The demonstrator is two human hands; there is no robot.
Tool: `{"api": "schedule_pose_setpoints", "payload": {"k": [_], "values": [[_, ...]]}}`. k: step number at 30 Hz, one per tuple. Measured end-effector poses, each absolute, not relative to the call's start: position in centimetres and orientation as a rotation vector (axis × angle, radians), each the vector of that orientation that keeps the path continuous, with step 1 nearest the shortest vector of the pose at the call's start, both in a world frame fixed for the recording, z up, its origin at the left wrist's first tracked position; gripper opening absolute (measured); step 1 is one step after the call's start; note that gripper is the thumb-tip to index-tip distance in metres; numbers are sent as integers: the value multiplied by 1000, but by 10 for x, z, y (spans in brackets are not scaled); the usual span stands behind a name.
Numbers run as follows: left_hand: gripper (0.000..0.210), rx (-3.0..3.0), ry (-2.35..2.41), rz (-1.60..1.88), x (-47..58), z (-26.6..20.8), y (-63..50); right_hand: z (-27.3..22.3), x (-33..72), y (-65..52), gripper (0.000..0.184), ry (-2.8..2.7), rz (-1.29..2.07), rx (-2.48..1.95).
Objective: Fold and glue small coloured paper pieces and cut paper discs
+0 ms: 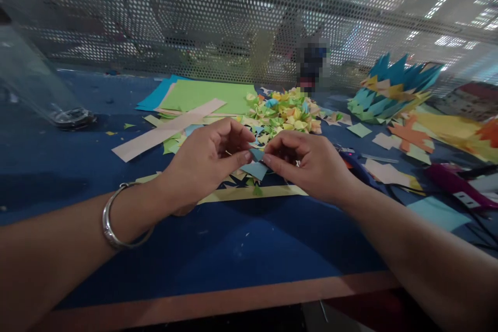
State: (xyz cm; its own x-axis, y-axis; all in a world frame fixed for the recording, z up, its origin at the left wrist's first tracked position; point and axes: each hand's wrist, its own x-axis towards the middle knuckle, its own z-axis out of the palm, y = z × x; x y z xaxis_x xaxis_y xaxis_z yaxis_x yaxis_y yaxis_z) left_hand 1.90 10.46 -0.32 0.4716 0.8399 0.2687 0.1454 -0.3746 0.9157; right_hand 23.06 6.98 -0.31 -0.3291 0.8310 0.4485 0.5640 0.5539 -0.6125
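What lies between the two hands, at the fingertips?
In the head view, a small light-blue folded paper piece lies there; the left hand and the right hand both pinch it above the blue table.

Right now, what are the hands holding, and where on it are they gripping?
Both hands pinch a small blue paper piece: the left hand at its left edge, the right hand at its right edge.
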Motion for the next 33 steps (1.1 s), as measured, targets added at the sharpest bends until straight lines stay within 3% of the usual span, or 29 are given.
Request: {"api": "schedule_pose_setpoints", "payload": {"k": [13, 33], "values": [[32, 1463, 835, 1044, 21, -6, 100, -8, 222, 65, 9, -2097, 273, -999], [29, 1441, 849, 950, 18, -3, 100, -9, 223, 66, 9, -2153, 206, -975]]}}
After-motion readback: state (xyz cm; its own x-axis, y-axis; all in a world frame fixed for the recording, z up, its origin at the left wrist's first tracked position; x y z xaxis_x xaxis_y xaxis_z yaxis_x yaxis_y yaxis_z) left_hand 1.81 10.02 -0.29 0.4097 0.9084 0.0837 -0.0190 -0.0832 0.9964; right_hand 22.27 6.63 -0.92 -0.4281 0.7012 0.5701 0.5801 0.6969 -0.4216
